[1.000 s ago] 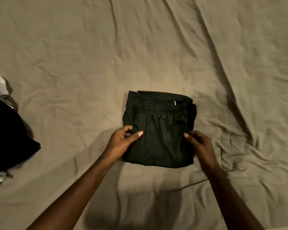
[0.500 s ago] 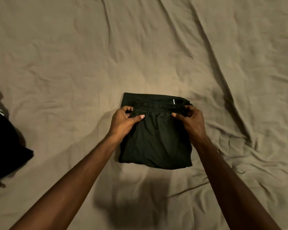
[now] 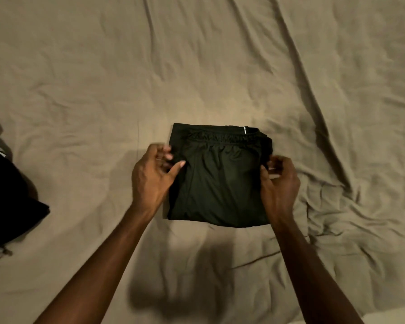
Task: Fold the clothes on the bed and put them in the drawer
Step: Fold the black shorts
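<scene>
At the folded shorts' (image 3: 220, 181) side edges, both hands' (image 3: 151, 181) (image 3: 279, 185) curled fingers pinch the fabric.

Bed (image 3: 197, 66) covered in wrinkled tan sheet, creases running diagonally beyond the right hand (image 3: 278, 183). Folded black shorts (image 3: 220, 181) lie flat on the sheet between both hands, waistband on the far side. Well off to the left of the left hand (image 3: 150, 181), a pile of dark clothing (image 3: 7, 202) sits at the bed's edge, pale fabric bits around it.
</scene>
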Demonstrator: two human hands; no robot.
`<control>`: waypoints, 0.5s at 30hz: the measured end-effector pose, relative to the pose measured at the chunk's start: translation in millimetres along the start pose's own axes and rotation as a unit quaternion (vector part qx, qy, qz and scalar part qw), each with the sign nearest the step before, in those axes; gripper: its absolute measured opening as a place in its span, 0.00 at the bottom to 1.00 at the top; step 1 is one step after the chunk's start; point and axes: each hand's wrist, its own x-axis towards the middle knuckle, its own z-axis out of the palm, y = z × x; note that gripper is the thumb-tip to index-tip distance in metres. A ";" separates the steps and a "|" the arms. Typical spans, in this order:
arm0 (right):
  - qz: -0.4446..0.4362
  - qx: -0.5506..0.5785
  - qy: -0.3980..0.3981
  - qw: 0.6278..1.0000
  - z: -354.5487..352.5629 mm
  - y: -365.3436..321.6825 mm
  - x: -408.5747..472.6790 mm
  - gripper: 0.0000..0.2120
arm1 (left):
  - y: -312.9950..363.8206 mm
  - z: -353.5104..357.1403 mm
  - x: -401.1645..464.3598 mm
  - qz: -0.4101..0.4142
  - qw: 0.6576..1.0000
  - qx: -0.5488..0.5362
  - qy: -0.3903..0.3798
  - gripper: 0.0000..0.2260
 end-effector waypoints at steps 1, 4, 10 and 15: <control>0.016 -0.001 0.007 1.000 -6.1 11.3 -13.2 0.11 | -9.1 -5.5 -13.8 -0.019 1.000 0.007 0.007 0.18; 0.096 -0.021 -0.006 0.995 -25.2 55.9 -54.6 0.11 | -42.2 -13.6 -58.9 -0.087 0.994 0.043 -0.049 0.20; 0.097 0.015 -0.128 0.987 -43.4 91.1 -95.1 0.18 | -80.2 -4.8 -102.6 -0.083 0.983 0.089 -0.139 0.16; 0.031 -0.009 -0.125 0.992 -43.8 97.0 -81.3 0.14 | -87.7 -9.7 -103.4 0.003 0.994 0.057 -0.093 0.08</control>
